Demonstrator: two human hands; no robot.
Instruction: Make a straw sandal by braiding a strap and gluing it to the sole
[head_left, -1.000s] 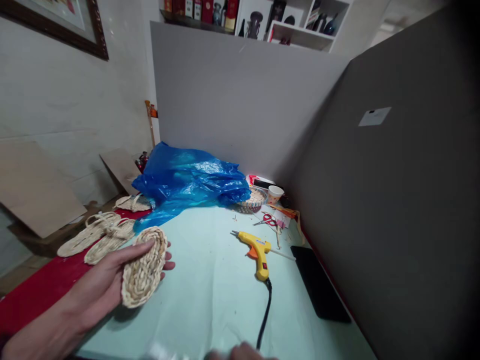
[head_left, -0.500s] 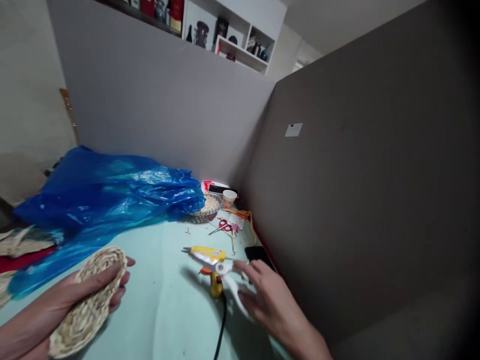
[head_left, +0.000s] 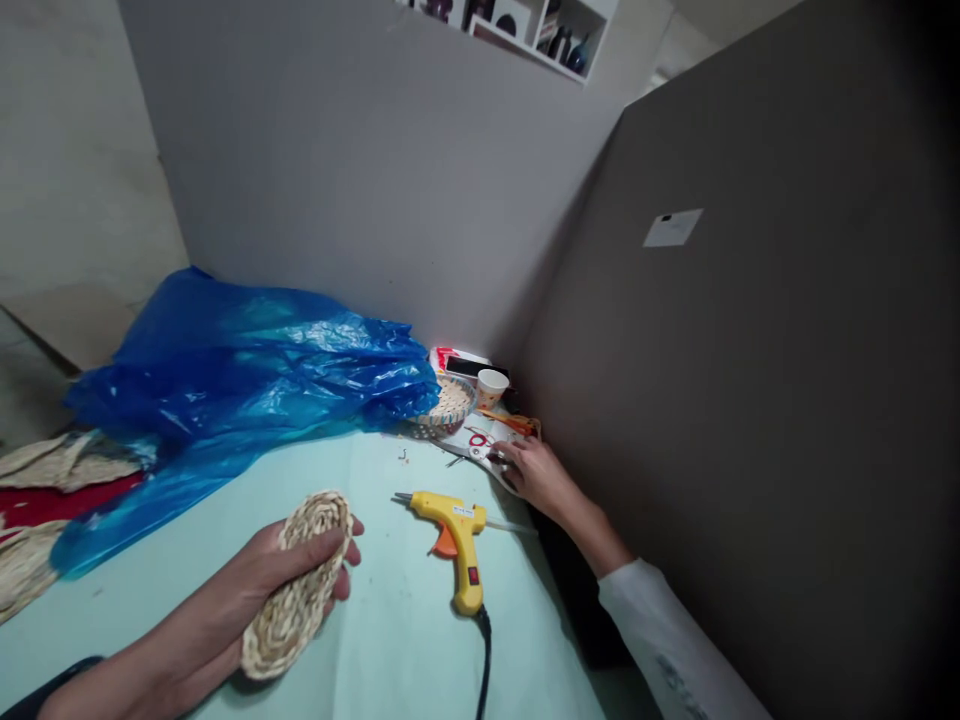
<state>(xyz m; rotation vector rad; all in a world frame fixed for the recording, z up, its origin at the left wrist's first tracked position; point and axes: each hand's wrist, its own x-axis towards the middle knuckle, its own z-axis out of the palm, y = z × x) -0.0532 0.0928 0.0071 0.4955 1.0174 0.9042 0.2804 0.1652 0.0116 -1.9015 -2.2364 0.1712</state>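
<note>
My left hand (head_left: 292,570) grips an oval braided straw piece (head_left: 296,595), thumb on top and fingertips showing past its right edge. At the back right of the table, my right hand (head_left: 536,472) is closed on the handles of white-handled scissors (head_left: 474,454), whose blades point left. They lie low over a red-handled pair of scissors (head_left: 478,439), which they partly cover. Nearer to me, between the hands, a yellow glue gun (head_left: 457,530) lies on its side with an orange trigger, a glue stick in its back and a black cord.
A large blue plastic bag (head_left: 255,360) covers the back left. Beside it stand a round woven basket (head_left: 454,400) and a paper cup (head_left: 492,386). Straw pieces (head_left: 67,465) lie at far left on red cloth. Grey partitions (head_left: 360,180) close off the back and right.
My right hand has carried the white-handled scissors from above the glue gun to the back right, down by the red pair. The view has shifted; my left hand still holds the straw piece.
</note>
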